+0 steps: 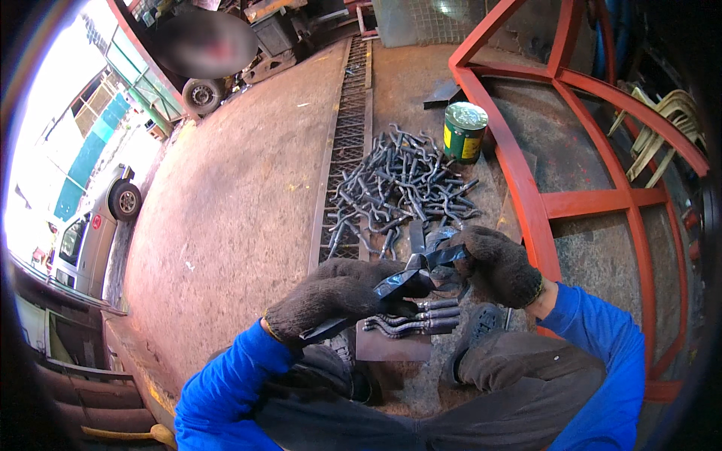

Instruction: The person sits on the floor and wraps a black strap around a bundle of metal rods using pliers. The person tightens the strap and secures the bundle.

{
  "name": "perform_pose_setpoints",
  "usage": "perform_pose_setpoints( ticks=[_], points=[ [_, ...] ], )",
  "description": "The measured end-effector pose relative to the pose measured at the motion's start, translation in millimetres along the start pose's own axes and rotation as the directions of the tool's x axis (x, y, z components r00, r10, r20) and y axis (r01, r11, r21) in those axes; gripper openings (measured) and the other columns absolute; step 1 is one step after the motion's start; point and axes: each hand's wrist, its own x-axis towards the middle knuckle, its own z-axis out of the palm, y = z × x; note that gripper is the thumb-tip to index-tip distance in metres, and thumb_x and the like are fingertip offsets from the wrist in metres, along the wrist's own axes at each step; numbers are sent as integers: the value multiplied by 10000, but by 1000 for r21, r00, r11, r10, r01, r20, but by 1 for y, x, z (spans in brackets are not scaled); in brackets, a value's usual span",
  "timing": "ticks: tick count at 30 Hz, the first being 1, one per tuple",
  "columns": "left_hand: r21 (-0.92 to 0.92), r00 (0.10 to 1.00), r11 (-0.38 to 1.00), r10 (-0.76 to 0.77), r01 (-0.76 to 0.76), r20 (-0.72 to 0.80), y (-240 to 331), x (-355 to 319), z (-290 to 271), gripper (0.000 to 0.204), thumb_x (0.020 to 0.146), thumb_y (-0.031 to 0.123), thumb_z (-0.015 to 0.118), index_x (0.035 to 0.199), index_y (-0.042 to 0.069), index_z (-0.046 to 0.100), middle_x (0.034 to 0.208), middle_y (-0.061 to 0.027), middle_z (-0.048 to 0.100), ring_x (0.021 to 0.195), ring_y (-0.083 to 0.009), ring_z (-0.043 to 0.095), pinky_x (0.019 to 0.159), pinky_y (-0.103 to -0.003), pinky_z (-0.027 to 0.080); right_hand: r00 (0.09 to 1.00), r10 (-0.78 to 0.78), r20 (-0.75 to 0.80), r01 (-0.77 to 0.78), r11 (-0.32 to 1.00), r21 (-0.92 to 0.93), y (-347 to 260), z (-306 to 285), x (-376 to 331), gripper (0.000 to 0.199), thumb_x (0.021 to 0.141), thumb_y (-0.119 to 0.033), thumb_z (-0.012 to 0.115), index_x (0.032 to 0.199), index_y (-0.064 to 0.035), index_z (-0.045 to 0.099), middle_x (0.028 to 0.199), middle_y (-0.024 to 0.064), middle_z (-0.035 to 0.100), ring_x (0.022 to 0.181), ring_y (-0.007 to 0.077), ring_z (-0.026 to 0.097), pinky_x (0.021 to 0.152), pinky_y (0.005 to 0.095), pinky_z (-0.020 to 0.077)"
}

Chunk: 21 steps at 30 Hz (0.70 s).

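Note:
Both my hands wear dark brown knit gloves and are raised in front of my knees. My left hand [331, 289] is closed on a shiny blue-black strip [397, 284], whose dark tail sticks out below the palm. The fingers of my right hand [498, 264] pinch the crumpled far end of the same strip, so it spans the gap between the hands. What the strip is made of I cannot tell. Just below, several bent dark metal rods [414, 326] lie side by side on a small brown plate [392, 349], between my shoes.
Ahead lies a heap of bent dark rods [398, 184], partly over a floor grating [347, 113]. A green and yellow can [464, 135] stands beside it. A red steel frame [519, 188] leans along the right, with stacked plastic chairs [662, 131] behind. A vehicle [90, 233] stands far left.

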Motion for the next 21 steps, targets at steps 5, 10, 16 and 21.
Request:
perform_pose_setpoints(
  ticks=[5, 10, 16, 21],
  points=[
    [-99, 1000, 995, 2, -3, -4, -20, 1, -10, 662, 722, 261, 736, 1248, -101, 560, 1193, -203, 632, 1100, -268, 611, 999, -360, 453, 980, 126, 155, -107, 986, -126, -24, -5, 3, 285, 903, -197, 657, 1116, -14, 611, 1047, 75, 605, 886, 159, 616, 834, 316, 525],
    [274, 999, 961, 25, -34, 36, -16, -1, -1, 482, 855, 185, 665, 1271, -41, 576, 1139, -102, 666, 1018, -140, 595, 928, -299, 466, 954, 175, 242, -9, 826, -564, -48, 28, -5, 271, 901, -231, 677, 1074, -26, 631, 987, 64, 629, 907, 148, 596, 842, 326, 489],
    [69, 997, 995, -76, 77, -24, -23, 0, 4, 408, 931, 191, 632, 1275, -21, 581, 1090, -77, 675, 982, -128, 599, 894, -273, 477, 959, 170, 226, -17, 834, -552, -44, 29, -3, 291, 863, -172, 732, 1107, -43, 642, 949, 46, 652, 887, 101, 592, 804, 296, 496],
    [117, 999, 993, -35, 35, -3, -24, 2, 5, 382, 951, 216, 621, 1242, -30, 593, 1136, -79, 631, 1017, -129, 574, 910, -267, 461, 965, 208, 157, -79, 807, -586, -46, 32, -3, 325, 858, -150, 739, 1143, -28, 642, 1018, 56, 686, 928, 95, 612, 825, 283, 507]
  ],
)
